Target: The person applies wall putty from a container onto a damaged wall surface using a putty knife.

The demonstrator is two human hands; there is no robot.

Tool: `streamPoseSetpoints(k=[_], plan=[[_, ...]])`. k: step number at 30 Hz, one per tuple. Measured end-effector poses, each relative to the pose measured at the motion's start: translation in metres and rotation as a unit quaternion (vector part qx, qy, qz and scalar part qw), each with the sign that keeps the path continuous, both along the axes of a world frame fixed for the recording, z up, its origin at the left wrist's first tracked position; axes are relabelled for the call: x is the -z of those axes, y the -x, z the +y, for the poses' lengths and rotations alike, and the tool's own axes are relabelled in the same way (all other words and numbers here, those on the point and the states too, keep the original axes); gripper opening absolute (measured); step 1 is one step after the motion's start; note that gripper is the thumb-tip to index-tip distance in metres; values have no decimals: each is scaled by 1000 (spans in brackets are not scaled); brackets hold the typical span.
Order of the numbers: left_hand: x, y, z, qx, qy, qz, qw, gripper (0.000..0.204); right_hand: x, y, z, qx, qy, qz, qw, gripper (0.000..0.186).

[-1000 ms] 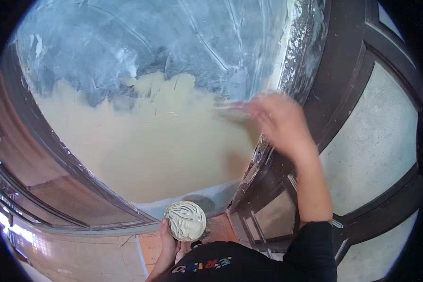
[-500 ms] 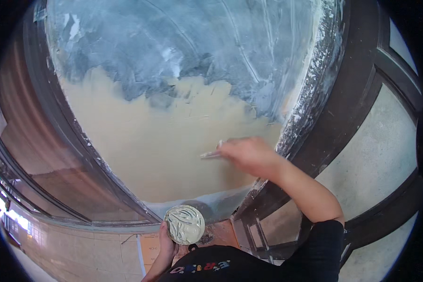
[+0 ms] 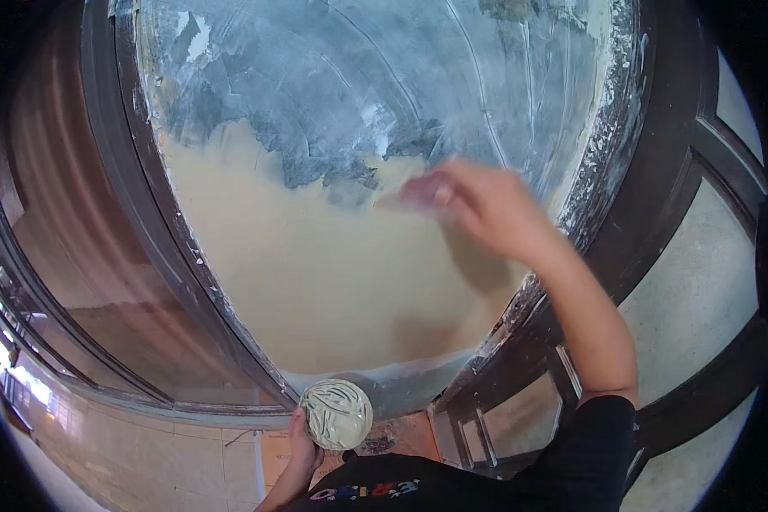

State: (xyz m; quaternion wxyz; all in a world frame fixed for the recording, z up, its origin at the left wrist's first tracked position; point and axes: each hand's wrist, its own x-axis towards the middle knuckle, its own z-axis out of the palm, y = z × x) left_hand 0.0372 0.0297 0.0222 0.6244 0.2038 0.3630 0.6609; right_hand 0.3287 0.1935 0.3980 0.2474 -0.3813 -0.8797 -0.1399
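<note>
Near, the left hand (image 3: 302, 445) grips the left side of a round, paste-filled tub (image 3: 337, 415); farther and right, the right hand (image 3: 497, 209) pinches a blurred flat tool (image 3: 420, 193) at the partly coated wall (image 3: 316, 282).

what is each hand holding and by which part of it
The left hand holds a round container of cream paste by its left side. The right hand grips a motion-blurred tool near its right end.
</note>
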Motion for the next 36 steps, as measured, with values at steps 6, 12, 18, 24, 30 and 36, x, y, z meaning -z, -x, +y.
streamPoseSetpoints(k=[6,12,18,24,30,36], plan=[[-4,11,-2,-6,-12,7,1000,49,13,31,-8,-63,-5,37,997,22],[-6,12,0,11,-20,12,1000,50,-32,31,-13,-18,-46,140,989,21],[1,18,-7,1,-16,1,1000,48,38,62,-10,-78,65,-52,993,24],[-14,15,-9,11,-34,2,999,47,-43,52,-17,-28,-54,102,993,15],[-8,23,-11,-12,-31,-1,999,47,46,106,-14,-93,22,-102,990,18],[-9,27,-19,-29,-29,-1,999,47,-48,99,-21,-61,-58,146,986,18]])
